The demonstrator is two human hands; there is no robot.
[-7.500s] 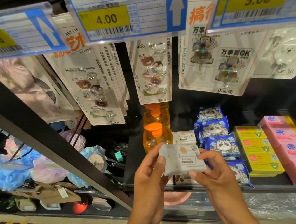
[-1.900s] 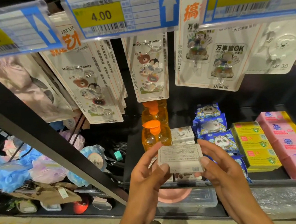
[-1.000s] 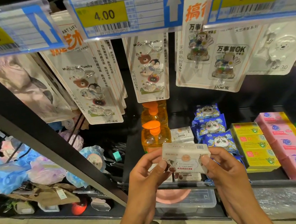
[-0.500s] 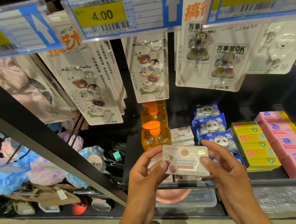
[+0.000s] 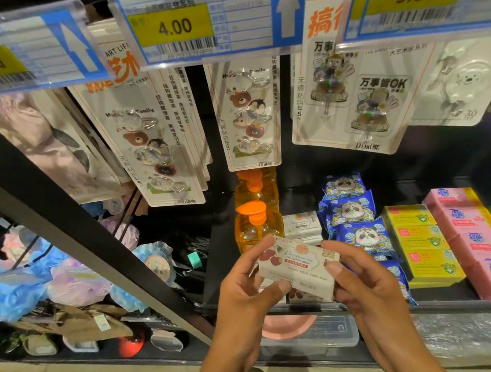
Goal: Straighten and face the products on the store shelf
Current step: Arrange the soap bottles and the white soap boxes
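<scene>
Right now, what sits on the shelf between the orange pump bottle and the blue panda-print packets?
A stack of small white cardboard soap boxes fills that gap, as the head view shows.

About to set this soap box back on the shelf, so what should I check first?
1. Grip: left hand and right hand both hold the soap box: ok.
2. Cherry-printed front faces the camera: ok.
3. Box level: tilted, right end lower: not ok.
4. Space before the white box stack: hidden by hands: cannot tell.
5. Orange pump bottle beside it upright: ok.
</scene>
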